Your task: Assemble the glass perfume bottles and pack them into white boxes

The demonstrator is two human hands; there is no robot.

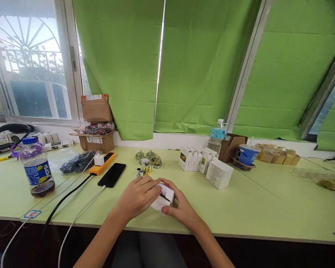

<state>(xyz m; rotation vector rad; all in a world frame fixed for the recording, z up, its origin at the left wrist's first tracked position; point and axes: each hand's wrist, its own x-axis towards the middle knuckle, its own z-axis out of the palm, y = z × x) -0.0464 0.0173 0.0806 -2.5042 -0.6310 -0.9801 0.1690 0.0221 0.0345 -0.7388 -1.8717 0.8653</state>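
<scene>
The step in hand looks like working at the upper end of a small white carton [158,204], which sits between the two hands just above the near part of the pale green surface [248,212]. The right hand [182,208] grips it from the right: its fingers curve round the far side and the thumb presses the near side, so the carton is pinched between them. The left hand [137,196] comes over from the left, its fingers lying close together with the tips at the carton's top, beside a dark strip; whether that strip is an opening or something dark, I cannot tell. Nor can I tell whether the left thumb, which is hidden, meets those fingers.

The next move seems to call for a steady right-hand hold and light, precise pressure from the left fingertips, since thin card would probably crease if squeezed. Just beyond the left hand stand small shiny caps [148,170], with a cluster of clear glass bottles [156,162] behind them. Farther right, well apart from the fingers, a row of white cartons [185,160] stands near a larger white box [218,174]
</scene>
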